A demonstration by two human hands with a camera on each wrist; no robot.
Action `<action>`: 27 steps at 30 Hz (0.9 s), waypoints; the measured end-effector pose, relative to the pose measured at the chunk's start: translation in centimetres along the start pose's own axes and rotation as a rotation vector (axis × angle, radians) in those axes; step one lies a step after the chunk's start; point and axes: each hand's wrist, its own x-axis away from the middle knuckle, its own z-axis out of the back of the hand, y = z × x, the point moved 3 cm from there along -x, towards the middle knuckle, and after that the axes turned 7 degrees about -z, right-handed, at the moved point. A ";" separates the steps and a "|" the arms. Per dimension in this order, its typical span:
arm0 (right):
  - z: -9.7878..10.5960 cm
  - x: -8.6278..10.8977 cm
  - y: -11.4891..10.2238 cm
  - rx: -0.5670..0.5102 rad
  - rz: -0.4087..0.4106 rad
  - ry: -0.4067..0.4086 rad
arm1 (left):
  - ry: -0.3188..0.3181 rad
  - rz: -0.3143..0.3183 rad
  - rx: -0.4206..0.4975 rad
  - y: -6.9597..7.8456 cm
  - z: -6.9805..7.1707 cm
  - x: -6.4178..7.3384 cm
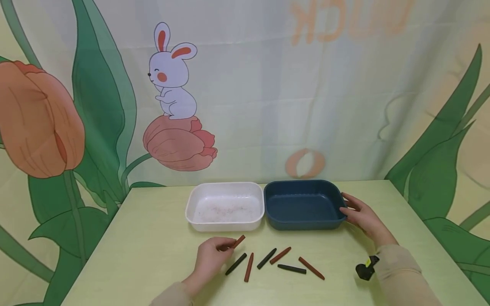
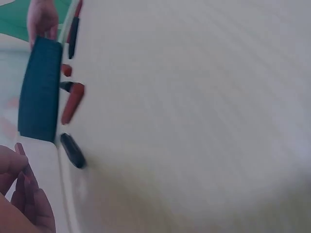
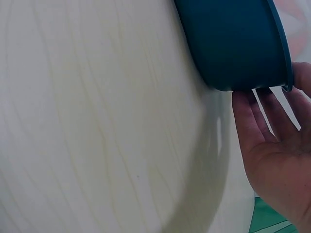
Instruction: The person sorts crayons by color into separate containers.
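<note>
Crayon (image 1: 239, 242), red-brown and tilted, sits pinched between the fingers and thumb of the left hand (image 1: 212, 255), near the front wall of the white tray (image 1: 226, 227). Doing this well probably calls for a light pinch toward one end, leaving the other end free and the neighbours undisturbed. The right hand (image 1: 363, 219) grips the right end of the blue tray (image 1: 302, 225), fingers against its outer wall; how firmly, I cannot tell. Gentle pressure there should be enough, since a hard push could shove it into its neighbour.

Counted out, two trays stand side by side on the bench (image 1: 145, 238), one white and one blue. Three loose red-brown crayons (image 1: 280, 256) and three dark crayons (image 1: 292, 269) lie in front, making seven with the held one.
</note>
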 end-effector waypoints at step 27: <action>-0.3 0.3 -0.4 -0.013 -0.011 0.038 | 0.036 -0.071 0.070 6.5 -5.7 -6.6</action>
